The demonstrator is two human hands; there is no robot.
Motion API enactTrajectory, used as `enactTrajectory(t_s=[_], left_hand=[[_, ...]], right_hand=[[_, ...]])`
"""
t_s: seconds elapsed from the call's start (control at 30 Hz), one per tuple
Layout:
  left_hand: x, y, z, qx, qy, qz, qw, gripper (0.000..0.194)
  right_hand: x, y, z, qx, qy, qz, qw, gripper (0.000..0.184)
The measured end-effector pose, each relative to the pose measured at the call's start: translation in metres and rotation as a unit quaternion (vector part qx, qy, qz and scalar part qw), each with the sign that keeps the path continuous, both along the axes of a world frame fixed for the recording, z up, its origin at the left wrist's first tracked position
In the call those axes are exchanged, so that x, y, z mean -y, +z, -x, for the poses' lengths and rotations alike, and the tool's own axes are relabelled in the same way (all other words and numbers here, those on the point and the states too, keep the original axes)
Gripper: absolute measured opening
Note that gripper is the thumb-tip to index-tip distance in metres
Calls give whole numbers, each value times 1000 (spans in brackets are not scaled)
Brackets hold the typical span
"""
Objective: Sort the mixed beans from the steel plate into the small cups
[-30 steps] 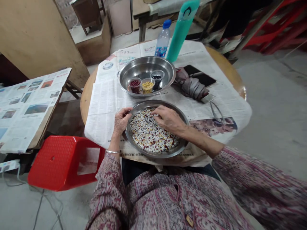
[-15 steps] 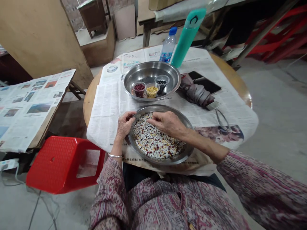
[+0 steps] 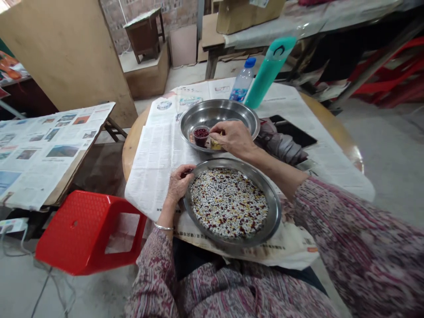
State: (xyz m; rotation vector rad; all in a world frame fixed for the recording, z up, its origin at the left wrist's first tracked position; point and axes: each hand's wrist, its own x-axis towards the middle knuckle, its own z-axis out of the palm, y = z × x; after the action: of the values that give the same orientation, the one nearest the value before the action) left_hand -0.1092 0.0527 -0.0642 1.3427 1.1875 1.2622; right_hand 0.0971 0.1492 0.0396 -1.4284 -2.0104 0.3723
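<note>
Over a round wooden table (image 3: pixel 132 150), the head camera looks down on two hands set well apart, neither plainly clamped on anything. The right hand (image 3: pixel 232 139) reaches forward inside a steel bowl (image 3: pixel 218 110), curled over a small cup of yellow grains (image 3: pixel 215 145) that it half hides, just beside a clear cup of red beans (image 3: pixel 201 136). Whether it pinches any grains, I cannot tell. The left hand (image 3: pixel 179 184), a silver bangle (image 3: pixel 164 227) at its wrist, sits at the left rim of a shallow steel plate (image 3: pixel 271 207), its contents hidden by the curled fingers, if it holds any.

The mixed grains (image 3: pixel 228 203) lie spread across that plate: white, flecked with dark, red and yellow. The step in hand appears to be work at the cups, and a clean pick there calls for a small, steady pinch.

As for writing, the newspaper (image 3: pixel 152 168) under everything carries columns of print — too small to read. A water bottle (image 3: pixel 243 84) has a blue label, also illegible, and a teal flask (image 3: pixel 268 75) stands beside it.
</note>
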Motion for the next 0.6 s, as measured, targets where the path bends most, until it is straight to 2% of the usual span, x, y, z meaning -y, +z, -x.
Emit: enactTrajectory(t_s=[0.13,0.3,0.5,0.6], left_hand=[[0,0,0,-5,3,9,1000,26],[0,3,0,-12,5,4,1000,26],[1,4,-2,-16,13,8,1000,27],[1,4,-2,-12,16,9,1000,28]], right_hand=[[-24,3,9,54,-43,18,997,20],[-35,5,9,76,-61,40,994,22],[-39,18,-14,115,-121,55,985,28],[-39,25,-27,147,-139,90,975,30]])
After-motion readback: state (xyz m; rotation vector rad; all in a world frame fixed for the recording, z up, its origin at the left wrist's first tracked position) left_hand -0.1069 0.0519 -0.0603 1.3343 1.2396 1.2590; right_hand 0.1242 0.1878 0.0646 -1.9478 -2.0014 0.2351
